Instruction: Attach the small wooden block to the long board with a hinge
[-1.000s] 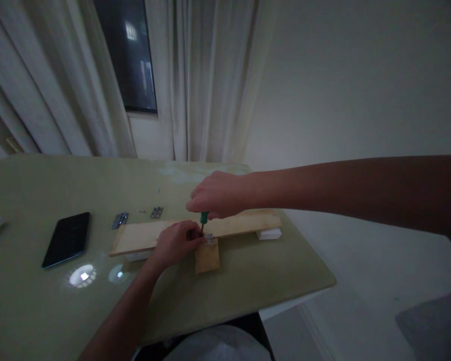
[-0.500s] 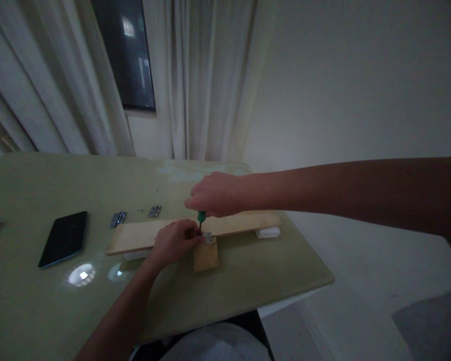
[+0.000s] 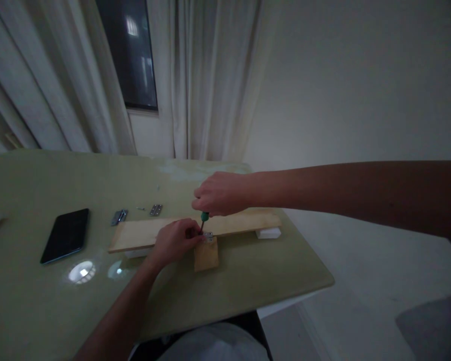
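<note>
My right hand (image 3: 221, 193) is closed around the green handle of a screwdriver (image 3: 205, 216), whose shaft points down at a small metal hinge (image 3: 209, 235). The hinge lies across the edge of a long wooden board (image 3: 244, 223) and a small square wood piece (image 3: 206, 256). Beside the screwdriver tip, my left hand (image 3: 176, 239) rests on the board with thumb and fingertips pinched together at the hinge's left side. Whatever sits between those fingertips is too small to make out.
White blocks (image 3: 268, 233) prop up the board. Behind it lie another hinge (image 3: 156, 210), a metal latch (image 3: 119, 217) and a screw (image 3: 140, 208). A black tablet (image 3: 65, 235) is on the left of the green table (image 3: 248, 286); its right corner drops to the floor.
My right hand has shifted slightly right and turned with the screwdriver handle, which tilts a little more to the right. My left hand stays at the hinge.
</note>
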A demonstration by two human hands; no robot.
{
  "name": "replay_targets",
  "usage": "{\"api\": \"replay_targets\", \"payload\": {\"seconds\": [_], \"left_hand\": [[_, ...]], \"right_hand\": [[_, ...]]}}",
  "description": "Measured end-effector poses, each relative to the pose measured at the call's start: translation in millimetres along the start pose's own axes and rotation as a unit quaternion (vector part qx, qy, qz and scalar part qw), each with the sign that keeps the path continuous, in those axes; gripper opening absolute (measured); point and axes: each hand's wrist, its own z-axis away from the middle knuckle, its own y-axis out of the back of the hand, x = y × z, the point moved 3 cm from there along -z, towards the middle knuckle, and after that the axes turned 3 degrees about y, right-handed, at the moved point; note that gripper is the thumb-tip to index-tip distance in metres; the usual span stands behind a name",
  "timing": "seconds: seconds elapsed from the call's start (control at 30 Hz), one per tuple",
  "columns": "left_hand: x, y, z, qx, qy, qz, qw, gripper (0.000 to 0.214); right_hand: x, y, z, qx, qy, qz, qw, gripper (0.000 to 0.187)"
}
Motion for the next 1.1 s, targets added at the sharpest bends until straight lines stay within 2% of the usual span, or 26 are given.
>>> {"api": "replay_targets", "payload": {"seconds": [0.17, 0.27, 0.33, 0.4, 0.5, 0.6, 0.67, 0.7, 0.73, 0.8, 0.87, 0.93, 1.0, 1.1], "left_hand": [[1, 2.3, 0, 0.001, -0.007, 0.009, 1.0, 0.026], [1, 1.7, 1, 0.0, -0.003, 0.015, 1.0, 0.023], [0, 0.0, 1, 0.0, 0.002, 0.019, 1.0, 0.021], [0, -1.7, 1, -0.002, 0.01, 0.027, 1.0, 0.021], [2, 0.0, 1, -0.027, 0.005, 0.054, 0.998, 0.02], [-2, 15.7, -6, -0.059, -0.014, 0.084, 0.995, 0.025], [-17, 36.5, -19, -0.044, -0.011, 0.05, 0.998, 0.028], [-29, 49.7, -28, -0.015, -0.002, 0.01, 1.0, 0.025], [-44, 63.4, -39, 0.019, 0.016, -0.035, 0.999, 0.024], [-80, 87.0, -62, 0.041, 0.069, -0.122, 0.989, 0.023], [-117, 102.0, -82, 0.001, 0.139, -0.172, 0.975, 0.021], [-146, 109.6, -95, -0.032, 0.17, -0.174, 0.97, 0.021], [-164, 110.7, -101, -0.067, 0.182, -0.162, 0.968, 0.019], [-176, 108.6, -100, -0.099, 0.187, -0.144, 0.967, 0.015]], "right_hand": [[7, 0, -12, -0.017, -0.056, -0.063, 0.996, 0.027], [17, -1, -6, -0.007, -0.092, -0.127, 0.988, 0.027], [22, -2, 7, 0.039, -0.113, -0.172, 0.978, 0.025], [26, -6, 25, 0.114, -0.151, -0.22, 0.957, 0.023], [26, -22, 52, 0.212, -0.214, -0.281, 0.911, 0.021], [24, -43, 67, 0.31, -0.266, -0.325, 0.853, 0.029], [26, -57, 70, 0.379, -0.297, -0.346, 0.805, 0.034], [27, -64, 71, 0.411, -0.313, -0.353, 0.78, 0.036], [28, -70, 71, 0.437, -0.328, -0.359, 0.757, 0.037], [31, -79, 70, 0.469, -0.346, -0.363, 0.727, 0.037], [33, -85, 69, 0.474, -0.347, -0.357, 0.727, 0.034], [33, -87, 72, 0.473, -0.341, -0.34, 0.738, 0.033], [33, -88, 77, 0.472, -0.341, -0.322, 0.746, 0.033], [34, -87, 87, 0.477, -0.352, -0.309, 0.744, 0.032]]}}
